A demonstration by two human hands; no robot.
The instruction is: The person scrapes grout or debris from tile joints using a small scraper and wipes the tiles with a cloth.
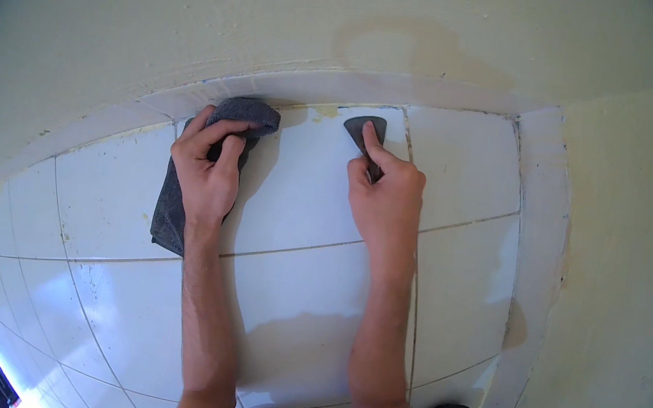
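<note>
Cloth (172,210) left of scraper (357,128), both over tiled floor (309,176); skirting (361,87) behind, wall (202,17) beyond.

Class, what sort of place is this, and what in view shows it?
Probably the corner of a tiled room indoors, though which room is unclear: white floor tiles laid in a grid, pale skirting along the edges, and plain cream walls meeting at the corner.

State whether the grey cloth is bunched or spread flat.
Partly bunched: the grey cloth curls over at the left hand, its lower part lying flatter.
</note>
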